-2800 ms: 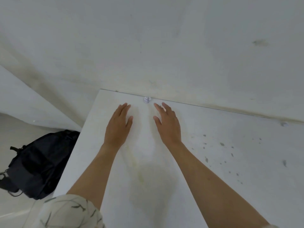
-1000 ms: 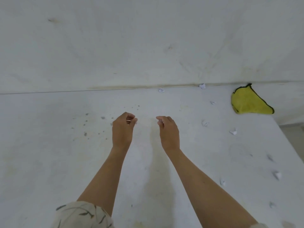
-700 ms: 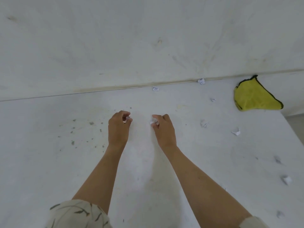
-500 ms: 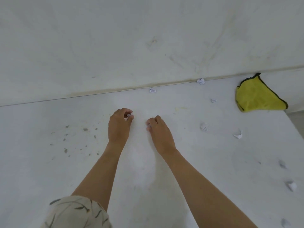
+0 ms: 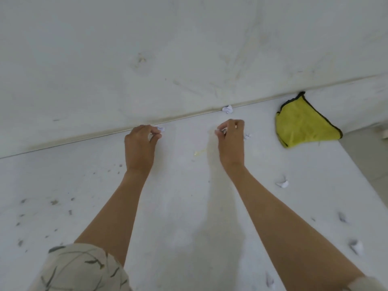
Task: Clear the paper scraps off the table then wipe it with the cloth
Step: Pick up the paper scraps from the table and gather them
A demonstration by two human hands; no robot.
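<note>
On the white table (image 5: 178, 206), both hands reach toward the far edge where it meets the wall (image 5: 189, 49). The left hand (image 5: 139, 148) has its fingers curled, the tips pinching a paper scrap (image 5: 160, 129) that lies close to the wall seam. The right hand (image 5: 231, 141) is likewise curled, thumb and fingertips pinching a second small scrap (image 5: 224, 130) just above the surface. More scraps are scattered about: one (image 5: 227, 109) against the seam beyond the right hand, one (image 5: 247, 135) just beside that hand's outer edge, one (image 5: 282, 183) right of the right forearm, and others (image 5: 355, 246) near the table's right edge, blurred. The yellow cloth (image 5: 302, 124), edged in dark trim, lies crumpled at the far right corner, touching the wall and well apart from both hands. Dark specks (image 5: 54, 202) mark the table to the left. A patterned sleeve (image 5: 81, 267) shows at lower left.
</note>
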